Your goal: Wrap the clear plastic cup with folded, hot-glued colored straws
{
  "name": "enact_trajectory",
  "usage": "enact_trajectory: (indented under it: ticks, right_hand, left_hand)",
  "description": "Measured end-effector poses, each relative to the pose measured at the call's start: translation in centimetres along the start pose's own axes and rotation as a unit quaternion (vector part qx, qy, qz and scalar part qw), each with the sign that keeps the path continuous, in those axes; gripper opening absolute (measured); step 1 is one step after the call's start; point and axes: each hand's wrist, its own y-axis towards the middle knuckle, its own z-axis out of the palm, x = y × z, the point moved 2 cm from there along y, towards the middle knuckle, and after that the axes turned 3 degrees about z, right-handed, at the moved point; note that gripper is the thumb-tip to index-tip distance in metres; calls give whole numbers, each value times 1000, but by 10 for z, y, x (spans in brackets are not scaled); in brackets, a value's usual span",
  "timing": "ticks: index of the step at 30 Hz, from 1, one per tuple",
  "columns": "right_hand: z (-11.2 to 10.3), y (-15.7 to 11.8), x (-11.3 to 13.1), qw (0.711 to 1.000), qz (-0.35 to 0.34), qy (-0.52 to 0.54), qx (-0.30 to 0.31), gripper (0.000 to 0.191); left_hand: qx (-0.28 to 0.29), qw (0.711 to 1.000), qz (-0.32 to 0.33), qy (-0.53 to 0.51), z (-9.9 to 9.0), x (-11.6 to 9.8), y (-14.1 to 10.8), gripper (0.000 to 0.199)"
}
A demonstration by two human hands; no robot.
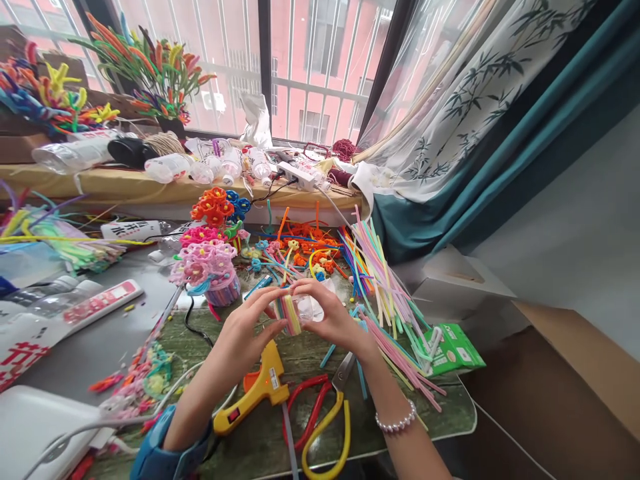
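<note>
Both hands meet over the middle of the table around a clear plastic bottle piece [309, 308], its left side wrapped in pastel pipe cleaners [292, 317]. My left hand [245, 333] pinches the wrapped side between thumb and fingers. From the other side, my right hand [331, 319] curls its thumb and fingers round the clear part. Just below them lies a yellow hot glue gun [265, 388], its nozzle partly hidden behind my left hand. Scissors [342, 375] with one red and one yellow handle rest to its right, under my right forearm.
Loose pipe cleaners [383, 280] spread at right near a green packet [454, 350]. Behind my hands stand pink pipe-cleaner flowers [205, 263] in a wrapped pot [223, 287]. Plastic bottles [167, 168] and a power strip [296, 175] line the sill. An open cardboard box [575, 333] sits at right.
</note>
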Motion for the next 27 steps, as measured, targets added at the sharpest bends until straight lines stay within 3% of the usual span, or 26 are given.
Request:
enact_trajectory:
  ticks: [3,7,12,17,19,23,25,27]
  right_hand:
    - [1,-3,6,999,4,-41,5,53]
    - [-9,-28,10,987,82,-127,-59,68]
    - [-15,-87,14,944,197,-158,-211,41]
    - [-5,-131,24,917,224,-196,-267,26]
    - [-3,-142,26,908,227,-212,-283,24]
    - [-4,-159,24,888,241,-248,-303,22]
    - [-4,-164,21,874,254,-265,-319,21]
    - [-4,-166,16,861,269,-279,-329,21]
  left_hand:
    - [-8,999,26,21,3,-1,3,12]
    - [12,994,23,103,3,9,7,7]
    - [80,979,26,188,6,22,14,24]
    - [102,963,55,245,7,20,17,30]
    - [78,957,65,272,3,15,12,33]
    - [-43,954,62,290,-6,-4,-14,30]
    - [-94,957,63,267,-4,-16,-32,26]
    - [-109,963,70,235,2,-26,-48,20]
